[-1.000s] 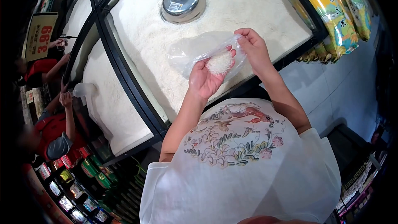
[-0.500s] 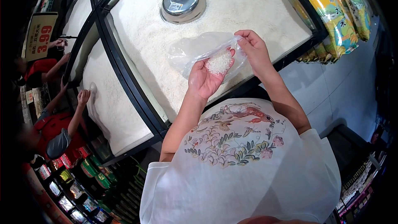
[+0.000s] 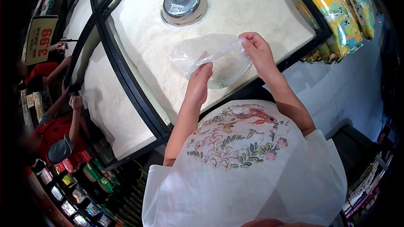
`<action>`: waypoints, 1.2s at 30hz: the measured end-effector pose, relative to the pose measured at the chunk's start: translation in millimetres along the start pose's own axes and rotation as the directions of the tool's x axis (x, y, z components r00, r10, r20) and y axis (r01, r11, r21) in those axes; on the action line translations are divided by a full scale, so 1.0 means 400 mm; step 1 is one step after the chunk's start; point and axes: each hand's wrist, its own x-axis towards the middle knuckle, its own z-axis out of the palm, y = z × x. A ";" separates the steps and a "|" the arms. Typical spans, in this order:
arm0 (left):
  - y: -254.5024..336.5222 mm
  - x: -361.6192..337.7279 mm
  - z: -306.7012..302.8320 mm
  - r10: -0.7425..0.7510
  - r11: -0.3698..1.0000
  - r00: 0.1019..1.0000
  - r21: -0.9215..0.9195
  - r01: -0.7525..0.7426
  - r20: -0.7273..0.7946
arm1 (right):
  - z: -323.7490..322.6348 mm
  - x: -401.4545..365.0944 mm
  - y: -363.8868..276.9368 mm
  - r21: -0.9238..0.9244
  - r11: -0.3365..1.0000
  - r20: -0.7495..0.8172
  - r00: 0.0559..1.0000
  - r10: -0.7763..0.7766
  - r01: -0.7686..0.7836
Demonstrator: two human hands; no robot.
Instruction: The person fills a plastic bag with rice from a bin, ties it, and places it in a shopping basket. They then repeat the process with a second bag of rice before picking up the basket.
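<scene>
A clear plastic bag is stretched between my two hands, low over the heaped white rice. My left hand is closed on the bag's left edge, thumb on the near side and a finger showing through the film. My right hand pinches the opposite corner of the bag between thumb and fingertips. Green print shows at the bag's lower end. Beyond the bag, a shiny metal bowl lies upside down on the rice, a small label on its base.
A black-framed bin rim divides this rice from a neighbouring bin. Yellow rice sacks stand at the right. A price sign reading 3.99 is at the left, near people in red, one reaching over the neighbouring bin.
My left hand has turned over; the handful of rice in its palm is gone from view, and it now grips the bag's edge. My right hand stays nearly in place.
</scene>
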 end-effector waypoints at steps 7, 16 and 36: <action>0.011 -0.061 -0.048 0.477 0.542 0.848 0.683 -0.490 0.230 | -0.027 0.005 0.047 -0.061 0.996 0.033 0.998 -0.055 0.057; 0.001 -0.033 -0.007 0.536 0.488 0.779 0.634 -0.600 0.324 | -0.026 -0.005 0.009 -0.343 0.919 0.075 0.981 -0.179 0.194; -0.002 -0.047 -0.151 0.585 0.126 0.776 0.918 -0.375 0.236 | -0.086 -0.091 0.085 -0.946 0.254 0.220 0.974 0.047 0.202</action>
